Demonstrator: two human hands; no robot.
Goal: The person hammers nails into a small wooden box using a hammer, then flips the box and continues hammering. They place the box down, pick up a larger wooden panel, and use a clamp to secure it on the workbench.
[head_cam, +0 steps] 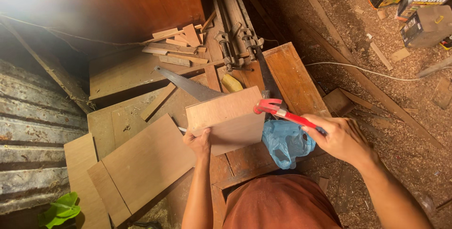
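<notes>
Head view, looking straight down: a person stands at a cluttered wooden desk (292, 76), the left hand (198, 143) pinching the lower left corner of a small square plywood panel (227, 118), thumb on the face and fingers curled behind, so the panel stands tilted up off the desk. The right hand (340, 137) is wrapped tight around the red handle of a claw hammer (281, 112), its head poised just beside the panel's upper right edge. A thin pale sliver, perhaps a nail or pencil, shows by the left thumb; which it is cannot be told. The panel looks light, thin and stiff, smooth-faced, likely to flex or split near an edge under a blow, so a grip low at the corner, clear of the hammer, seems apt. Beyond the left hand lies a handsaw (188, 85); beneath the right hand sits a crumpled blue plastic bag (285, 143). Larger plywood sheets (141, 163) rest left of the left hand, and offcuts (181, 45) and clamps (238, 45) lie farther ahead. Sawdust covers the floor (400, 111) to the right.
</notes>
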